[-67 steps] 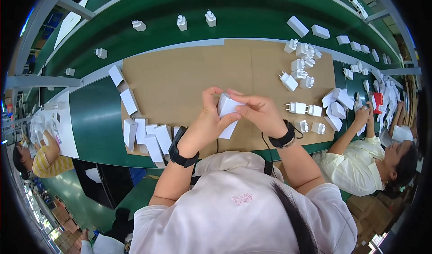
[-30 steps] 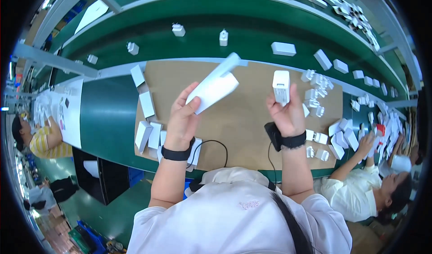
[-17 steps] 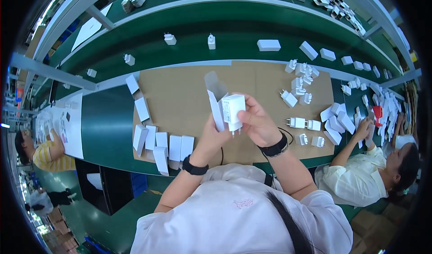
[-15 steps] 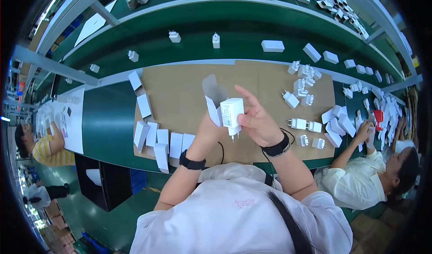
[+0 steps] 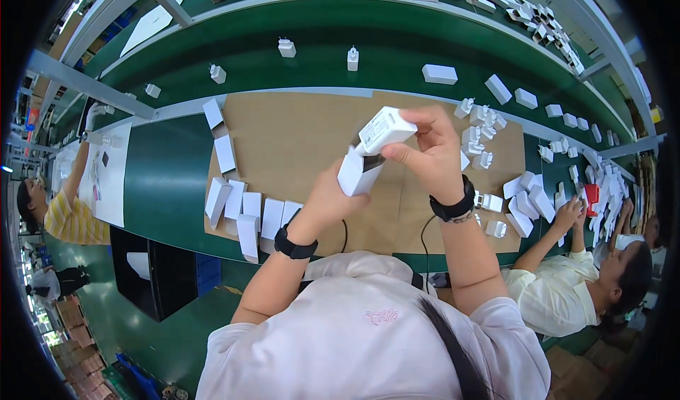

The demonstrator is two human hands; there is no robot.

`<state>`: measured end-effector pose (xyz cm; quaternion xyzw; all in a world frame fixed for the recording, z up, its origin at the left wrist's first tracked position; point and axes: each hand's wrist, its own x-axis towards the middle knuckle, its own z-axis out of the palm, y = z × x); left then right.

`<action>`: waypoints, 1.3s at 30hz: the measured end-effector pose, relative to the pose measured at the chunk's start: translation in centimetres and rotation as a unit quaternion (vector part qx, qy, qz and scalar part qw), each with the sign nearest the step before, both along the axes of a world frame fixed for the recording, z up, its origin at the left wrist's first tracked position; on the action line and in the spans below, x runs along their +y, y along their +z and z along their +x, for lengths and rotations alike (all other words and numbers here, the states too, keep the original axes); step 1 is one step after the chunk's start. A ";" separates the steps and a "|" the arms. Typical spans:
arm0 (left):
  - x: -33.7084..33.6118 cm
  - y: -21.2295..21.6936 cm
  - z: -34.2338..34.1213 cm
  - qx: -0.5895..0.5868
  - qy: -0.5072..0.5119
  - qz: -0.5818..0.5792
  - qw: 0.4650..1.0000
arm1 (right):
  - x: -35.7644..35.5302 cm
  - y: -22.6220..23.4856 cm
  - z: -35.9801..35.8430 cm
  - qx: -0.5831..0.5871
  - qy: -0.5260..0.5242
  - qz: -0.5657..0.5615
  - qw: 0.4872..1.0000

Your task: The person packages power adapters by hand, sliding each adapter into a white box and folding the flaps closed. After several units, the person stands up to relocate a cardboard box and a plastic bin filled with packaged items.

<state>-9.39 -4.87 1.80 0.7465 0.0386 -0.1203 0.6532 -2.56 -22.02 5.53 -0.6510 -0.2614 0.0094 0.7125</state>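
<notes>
A: Starting with the largest, seeing what around the fingers?

B: Below and out to both sides, a green workbench (image 5: 166,170). Directly under the fingertips, a brown cardboard sheet (image 5: 294,134), laid flat.

A: And farther out from the fingers?

B: To their left, along the near edge, a group of white boxes (image 5: 252,204). Well apart to their right, a heap of loose cartons (image 5: 525,204). Ahead and to the right, closer in, a cluster of loose plugs (image 5: 480,113).

A: Now to the hands?

B: Left hand (image 5: 331,200) near right hand (image 5: 439,160), both raised above the cardboard.

A: Holding anything?

B: On the left, gripping an open white box (image 5: 359,177) by its lower part, fingers partly hidden behind; can't tell how spread. On the right, pinching a white charger (image 5: 387,129) between thumb and fingers at its outer end.

A: Lying where, exactly?

B: Tilted at the box's mouth, just left of the right fingertips. Can't tell how far inside.
</notes>
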 end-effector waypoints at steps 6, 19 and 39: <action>0.1 -0.5 0.6 0.028 0.003 -0.094 0.995 | -1.4 -0.6 1.1 -0.133 0.033 -0.175 0.975; -0.5 -1.6 1.8 -0.132 -0.022 -0.180 0.975 | 2.3 -5.1 -2.0 0.206 0.065 0.072 0.974; 1.2 -2.4 2.6 -0.064 -0.031 -0.060 0.996 | 1.4 -4.5 1.6 0.221 0.070 -0.043 0.972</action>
